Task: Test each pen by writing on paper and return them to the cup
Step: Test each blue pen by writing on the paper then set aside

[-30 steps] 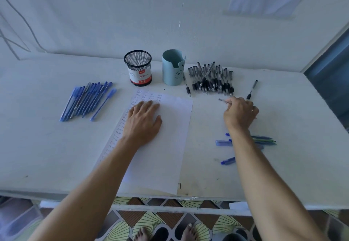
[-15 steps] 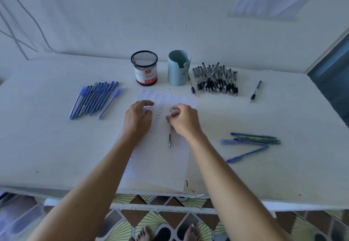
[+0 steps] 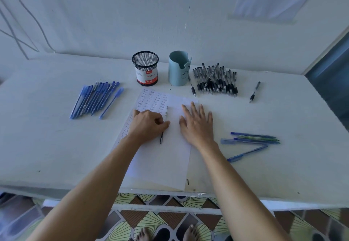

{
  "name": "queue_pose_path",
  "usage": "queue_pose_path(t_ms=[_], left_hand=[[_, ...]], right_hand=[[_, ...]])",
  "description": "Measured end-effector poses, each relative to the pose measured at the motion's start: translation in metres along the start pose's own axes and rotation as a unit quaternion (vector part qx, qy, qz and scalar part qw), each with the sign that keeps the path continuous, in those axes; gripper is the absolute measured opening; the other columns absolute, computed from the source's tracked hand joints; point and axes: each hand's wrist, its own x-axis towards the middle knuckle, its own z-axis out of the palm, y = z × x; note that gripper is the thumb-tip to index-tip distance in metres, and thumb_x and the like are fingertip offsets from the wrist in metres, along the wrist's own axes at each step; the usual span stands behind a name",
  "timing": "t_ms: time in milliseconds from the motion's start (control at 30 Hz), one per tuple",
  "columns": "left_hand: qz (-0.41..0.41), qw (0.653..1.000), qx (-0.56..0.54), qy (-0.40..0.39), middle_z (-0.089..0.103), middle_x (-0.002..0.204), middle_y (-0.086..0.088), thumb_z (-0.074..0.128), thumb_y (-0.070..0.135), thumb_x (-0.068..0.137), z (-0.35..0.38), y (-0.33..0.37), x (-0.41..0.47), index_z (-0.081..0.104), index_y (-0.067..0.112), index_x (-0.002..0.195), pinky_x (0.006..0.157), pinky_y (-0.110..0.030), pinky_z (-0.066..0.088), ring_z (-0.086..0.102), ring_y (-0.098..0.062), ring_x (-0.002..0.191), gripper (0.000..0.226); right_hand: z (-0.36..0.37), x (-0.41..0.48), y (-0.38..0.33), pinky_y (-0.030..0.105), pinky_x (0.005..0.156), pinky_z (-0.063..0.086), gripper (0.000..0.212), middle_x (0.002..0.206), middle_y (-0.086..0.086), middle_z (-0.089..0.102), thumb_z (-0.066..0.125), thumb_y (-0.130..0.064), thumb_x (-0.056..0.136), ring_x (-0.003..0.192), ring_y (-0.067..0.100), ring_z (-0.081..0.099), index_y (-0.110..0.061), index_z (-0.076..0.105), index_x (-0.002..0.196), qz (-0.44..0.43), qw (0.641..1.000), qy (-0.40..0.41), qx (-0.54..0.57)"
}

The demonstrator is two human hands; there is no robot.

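A white sheet of paper (image 3: pixel 162 161) with rows of small written words lies in the middle of the table. My left hand (image 3: pixel 147 125) grips a black pen (image 3: pixel 162 138) over the paper, tip pointing toward me. My right hand (image 3: pixel 196 123) lies flat with spread fingers on the paper's right side. A black mesh cup (image 3: pixel 145 69) and a light blue cup (image 3: pixel 178 69) stand behind the paper.
Several blue pens (image 3: pixel 94 99) lie in a row at the left. A pile of black pens (image 3: pixel 217 82) sits right of the blue cup, with one stray black pen (image 3: pixel 254 92) beyond. A few blue and green pens (image 3: pixel 253 140) lie at the right.
My right hand brought a black pen from the right onto the paper, passed it to my left hand, and now lies flat. My left hand went from flat to gripping the pen.
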Motion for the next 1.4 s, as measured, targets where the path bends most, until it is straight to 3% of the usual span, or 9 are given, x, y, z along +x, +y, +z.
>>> queue_pose_path(t_ms=[200,300,400,533,633,767,867,933,1400], left_hand=[[-0.086,0.984,-0.148,0.059,0.057,0.052,0.006,0.062,0.033,0.094,-0.011,0.003,-0.002,0.061,0.013,0.058,0.062,-0.025,0.037,0.048,-0.008,0.054,0.041],[-0.123,0.929,-0.326,0.123,0.074,0.071,0.006,0.053,0.034,0.102,-0.022,0.000,-0.002,0.070,0.012,0.079,0.055,-0.023,0.042,0.055,0.000,0.052,0.036],[-0.129,0.859,-0.471,0.156,0.073,0.075,-0.006,0.050,0.023,0.105,-0.028,-0.007,-0.002,0.057,0.003,0.095,0.043,-0.025,0.043,0.056,-0.013,0.046,0.023],[-0.096,0.820,-0.544,0.151,0.067,0.080,-0.017,0.063,-0.003,0.093,-0.032,-0.009,-0.007,0.051,0.006,0.095,0.062,-0.032,0.058,0.070,-0.028,0.066,0.016],[-0.075,0.835,-0.531,0.122,0.066,0.084,-0.020,0.070,-0.012,0.084,-0.032,-0.011,-0.009,0.060,0.002,0.085,0.072,-0.035,0.061,0.072,-0.032,0.080,0.017],[-0.106,0.895,-0.417,0.119,0.068,0.073,-0.026,0.070,-0.010,0.081,-0.025,-0.010,-0.011,0.050,0.004,0.066,0.046,-0.030,0.051,0.072,-0.026,0.064,0.028],[-0.119,0.929,-0.314,0.155,0.048,0.046,-0.017,0.056,-0.006,0.066,-0.021,-0.017,-0.011,0.033,0.014,0.054,0.043,-0.031,0.035,0.054,-0.021,0.043,0.032],[-0.105,0.942,-0.276,0.159,0.032,0.050,-0.009,0.053,-0.004,0.060,-0.021,-0.019,-0.011,0.026,0.012,0.057,0.045,-0.033,0.027,0.036,-0.018,0.049,0.031],[-0.083,0.961,-0.214,0.152,0.022,0.056,0.000,0.048,-0.014,0.065,-0.019,-0.009,-0.014,0.022,0.018,0.058,0.041,-0.019,0.011,0.019,-0.014,0.053,0.042]], right_hand=[[0.000,-0.002,-0.001,0.056,0.122,-0.001,0.054,0.167,0.002,0.007,0.025,-0.045,0.105,0.154,0.028,0.000,-0.031,0.018,0.157,0.001,1.000,0.011,0.000],[0.000,-0.002,-0.002,0.056,0.122,-0.002,0.054,0.168,0.001,0.007,0.024,-0.045,0.105,0.154,0.028,0.000,-0.031,0.018,0.157,0.003,1.000,0.009,-0.002],[0.001,-0.002,-0.001,0.054,0.122,-0.003,0.054,0.168,0.000,0.007,0.026,-0.046,0.105,0.154,0.026,0.000,-0.032,0.019,0.157,0.009,1.000,0.012,0.005],[0.002,0.001,0.000,0.053,0.122,-0.002,0.054,0.167,-0.001,0.008,0.027,-0.048,0.104,0.154,0.024,0.001,-0.034,0.021,0.156,0.020,1.000,0.016,0.018],[0.000,0.002,0.000,0.051,0.121,0.000,0.055,0.167,0.002,0.008,0.029,-0.052,0.103,0.154,0.023,0.004,-0.036,0.024,0.155,0.034,0.999,0.021,0.027],[0.000,0.002,-0.001,0.050,0.121,0.002,0.056,0.167,0.003,0.009,0.030,-0.054,0.103,0.154,0.022,0.005,-0.036,0.024,0.155,0.035,0.999,0.027,0.025],[0.000,0.002,-0.001,0.050,0.121,0.000,0.055,0.167,0.003,0.006,0.027,-0.052,0.103,0.154,0.022,0.003,-0.036,0.021,0.156,0.035,0.999,0.021,0.024],[0.000,0.002,-0.001,0.050,0.121,-0.001,0.056,0.168,0.003,0.005,0.026,-0.051,0.103,0.154,0.022,0.001,-0.036,0.020,0.157,0.037,0.999,0.018,0.028],[0.002,0.002,-0.002,0.051,0.122,-0.001,0.057,0.168,0.004,0.004,0.027,-0.051,0.103,0.154,0.023,0.000,-0.036,0.018,0.157,0.033,0.999,0.020,0.025]])
